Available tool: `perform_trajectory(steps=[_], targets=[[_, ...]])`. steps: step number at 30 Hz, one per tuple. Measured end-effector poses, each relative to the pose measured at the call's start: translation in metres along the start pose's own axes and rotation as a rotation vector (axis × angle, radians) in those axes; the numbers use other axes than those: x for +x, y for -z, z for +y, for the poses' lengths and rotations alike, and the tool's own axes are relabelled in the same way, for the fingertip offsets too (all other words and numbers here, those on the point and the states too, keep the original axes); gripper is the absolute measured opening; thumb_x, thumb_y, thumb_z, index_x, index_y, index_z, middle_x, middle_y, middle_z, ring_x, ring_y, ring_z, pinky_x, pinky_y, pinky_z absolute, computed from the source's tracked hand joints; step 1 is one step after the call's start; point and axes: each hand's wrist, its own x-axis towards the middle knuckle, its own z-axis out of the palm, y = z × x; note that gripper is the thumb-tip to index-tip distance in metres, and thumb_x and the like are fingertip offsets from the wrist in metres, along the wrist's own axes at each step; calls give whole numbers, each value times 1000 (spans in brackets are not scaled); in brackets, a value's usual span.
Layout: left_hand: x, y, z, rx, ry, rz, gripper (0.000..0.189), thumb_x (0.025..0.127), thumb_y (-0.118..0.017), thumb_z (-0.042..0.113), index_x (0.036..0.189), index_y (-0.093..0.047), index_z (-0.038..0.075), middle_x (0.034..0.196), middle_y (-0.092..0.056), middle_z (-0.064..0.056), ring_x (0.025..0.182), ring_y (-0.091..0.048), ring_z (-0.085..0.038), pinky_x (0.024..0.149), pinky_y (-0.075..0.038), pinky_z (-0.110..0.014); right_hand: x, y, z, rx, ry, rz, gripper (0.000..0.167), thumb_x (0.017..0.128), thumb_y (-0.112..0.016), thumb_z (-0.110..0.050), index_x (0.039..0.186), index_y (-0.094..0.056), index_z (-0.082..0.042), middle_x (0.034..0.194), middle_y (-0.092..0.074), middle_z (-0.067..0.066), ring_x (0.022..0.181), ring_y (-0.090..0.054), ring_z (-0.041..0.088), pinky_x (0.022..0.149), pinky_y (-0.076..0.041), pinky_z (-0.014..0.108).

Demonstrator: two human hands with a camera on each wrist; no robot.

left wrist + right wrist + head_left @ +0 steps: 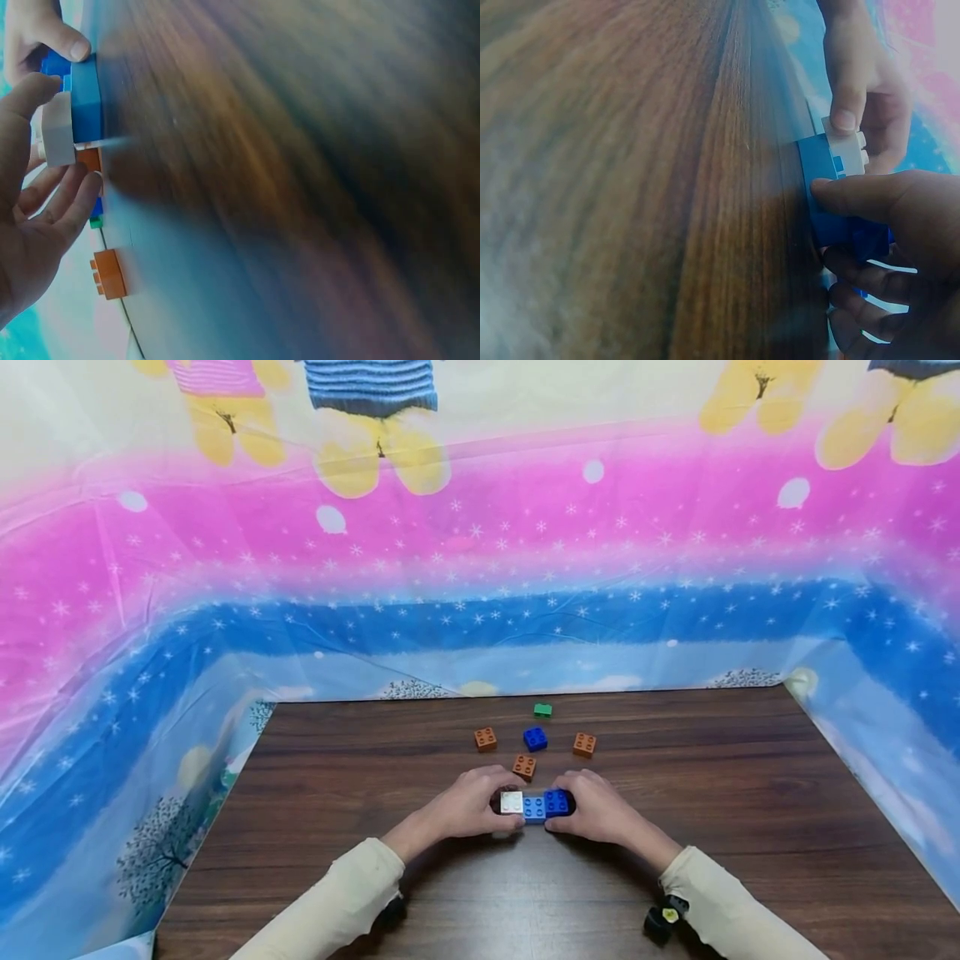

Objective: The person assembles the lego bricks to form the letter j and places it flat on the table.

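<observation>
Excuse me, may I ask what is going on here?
A person's left hand pinches a white brick on one end of a light blue brick; their right hand grips the other end, which bears a dark blue brick. Beyond them, three orange bricks, another blue brick and a green brick lie on the table.

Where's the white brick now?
Head view, lower half, just right of centre: the white brick is in the left hand, at the left end of the light blue brick.

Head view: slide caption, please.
White brick and dark blue brick on a light blue brick, held between left hand and right hand.
</observation>
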Motion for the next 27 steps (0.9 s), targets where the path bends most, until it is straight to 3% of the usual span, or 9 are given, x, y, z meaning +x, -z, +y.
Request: perform_trajectory(steps=[10, 16, 22, 27], targets=[[8, -11, 9, -101, 42, 5, 48, 91, -77, 39, 130, -66, 13, 117, -67, 1, 97, -60, -6, 82, -50, -23, -8, 10, 6, 52, 14, -21, 58, 79, -89, -34, 129, -68, -11, 118, -71, 3, 112, -62, 25, 97, -48, 52], [12, -14, 14, -93, 59, 7, 53, 91, -76, 42, 133, -65, 11, 122, -69, -1, 106, -62, -11, 91, -51, -29, -19, 27, 14, 62, 40, -21, 61, 81, -88, -31, 134, -66, -12, 123, -71, 3, 116, -63, 27, 98, -48, 54], [17, -19, 18, -81, 72, -7, 56, 90, -77, 46, 132, -65, 11, 125, -69, -1, 112, -63, -14, 96, -51, -31, -27, 42, 28, 68, 27, 28, 56, 84, -86, -25, 134, -65, -12, 129, -68, 5, 120, -62, 29, 98, -49, 53], [20, -23, 18, -49, 98, -10, 58, 89, -76, 51, 133, -66, 14, 124, -69, 1, 111, -63, -12, 94, -51, -31, -26, 52, 37, 66, -4, 100, 47, 89, -82, -22, 132, -67, -10, 124, -70, 6, 115, -65, 29, 94, -52, 52]])
